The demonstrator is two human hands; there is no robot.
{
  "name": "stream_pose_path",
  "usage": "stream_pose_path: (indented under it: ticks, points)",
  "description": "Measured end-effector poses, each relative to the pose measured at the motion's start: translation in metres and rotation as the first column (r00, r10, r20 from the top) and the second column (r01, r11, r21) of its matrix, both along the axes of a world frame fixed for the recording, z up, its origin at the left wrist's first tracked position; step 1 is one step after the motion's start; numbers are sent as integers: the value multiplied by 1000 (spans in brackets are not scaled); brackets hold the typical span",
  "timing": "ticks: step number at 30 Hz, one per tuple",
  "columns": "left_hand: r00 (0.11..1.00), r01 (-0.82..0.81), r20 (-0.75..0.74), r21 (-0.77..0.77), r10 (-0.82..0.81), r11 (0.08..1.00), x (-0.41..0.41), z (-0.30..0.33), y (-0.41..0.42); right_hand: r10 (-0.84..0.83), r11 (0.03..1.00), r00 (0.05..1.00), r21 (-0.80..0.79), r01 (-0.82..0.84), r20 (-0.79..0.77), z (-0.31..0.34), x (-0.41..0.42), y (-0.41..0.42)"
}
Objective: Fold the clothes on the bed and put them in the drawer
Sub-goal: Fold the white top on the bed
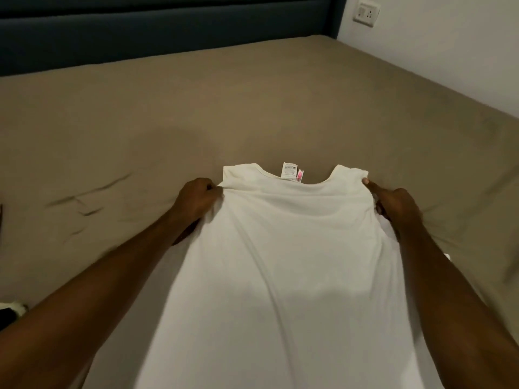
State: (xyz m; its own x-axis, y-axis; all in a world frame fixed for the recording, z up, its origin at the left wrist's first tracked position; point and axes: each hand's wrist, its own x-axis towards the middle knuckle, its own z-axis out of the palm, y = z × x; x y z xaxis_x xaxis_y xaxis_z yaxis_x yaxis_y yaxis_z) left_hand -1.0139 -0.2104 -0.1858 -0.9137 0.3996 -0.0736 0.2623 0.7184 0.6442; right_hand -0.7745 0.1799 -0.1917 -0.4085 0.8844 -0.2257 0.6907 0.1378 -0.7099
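A white sleeveless top (286, 262) is stretched out over the bed (140, 122), neckline away from me, its labels (292, 171) sticking up at the collar. My left hand (198, 200) grips the cloth at the left shoulder. At the right shoulder, my right hand (393, 202) pinches the edge with the thumb on top. The top's lower part runs out of view at the bottom.
The bed has a tan sheet with a few creases on the left. A dark blue headboard (140, 32) lines the far side. A white wall with a socket plate (366, 11) is at the right. A dark and white item (12, 310) shows at the left edge.
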Motion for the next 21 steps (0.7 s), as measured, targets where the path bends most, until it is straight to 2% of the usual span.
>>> stream_pose_path:
  ticks: [3,7,11,14,16,18,19,21]
  points:
    - [997,-28,68,101,21,994,-8,13,11,-27,984,985,-177,-4,-173,1,4,4]
    - [995,-64,87,140,53,988,-23,16,36,-83,972,940,-233,4,-330,-3,13,15]
    - [989,-94,130,222,66,971,-41,-2,46,-27,989,861,-141,-52,-507,-10,16,4]
    - [959,-141,282,417,19,898,-45,-14,47,130,990,879,7,-143,-459,-7,4,1]
    - [936,-194,353,501,6,844,-48,-21,50,239,968,933,137,-209,-271,-2,-16,11]
    - [924,-226,381,518,14,825,-49,-20,51,238,956,958,216,-201,-163,1,-36,21]
    - [920,-246,392,513,31,822,-49,-21,56,244,956,948,215,-200,-204,-6,-44,28]
    - [908,-312,412,538,79,783,-54,-24,60,236,971,886,125,-202,-399,-21,-52,37]
